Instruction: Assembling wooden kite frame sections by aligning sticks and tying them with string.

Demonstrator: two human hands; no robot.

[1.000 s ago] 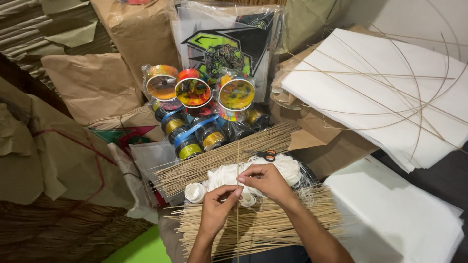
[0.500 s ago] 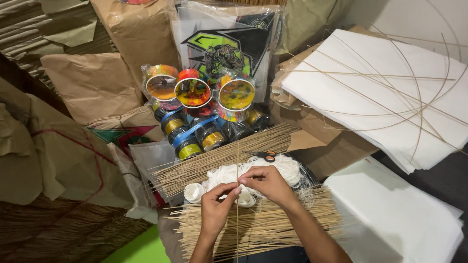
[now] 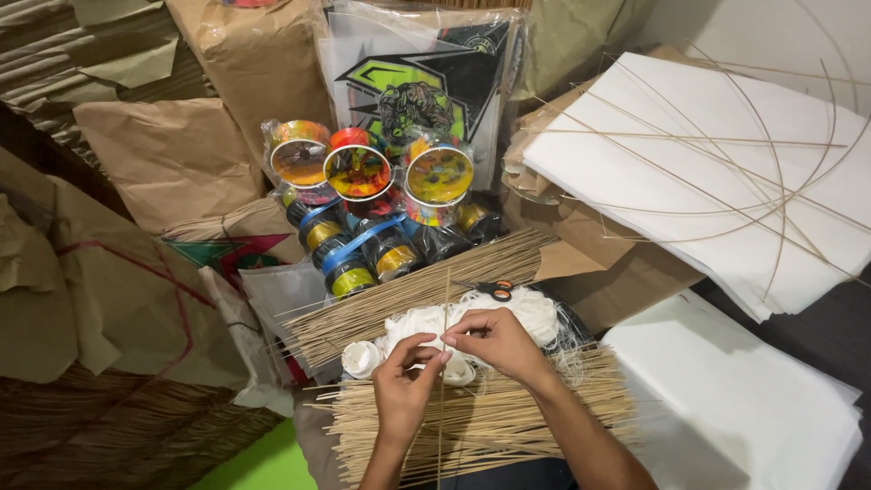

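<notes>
Between the earlier views and this one very little has shifted: your two hands have stayed together over the white bundle, only the fingers have worked a touch closer along the stick. Your right hand (image 3: pixel 499 343) has its grip pressed together, thumb and forefinger pinching the thin bamboo stick (image 3: pixel 444 381) near its upper part. Your left hand (image 3: pixel 406 390) is pinched too, fingertips closed on the same stick just below and to the left of the right grip. The stick stands nearly upright between them, running down past your wrists.

Directly under both grips lies the pile of white thread (image 3: pixel 526 308), with small scissors (image 3: pixel 497 289) just beyond the right grip. Bundled sticks (image 3: pixel 490 422) lie beneath your forearms, another bundle (image 3: pixel 399 304) beyond. Farther ahead sit colourful spools (image 3: pixel 358 172); off right, white paper sheets (image 3: pixel 726 181).

Judging by the small finger change, you're mid-way through fine work on that one stick.
</notes>
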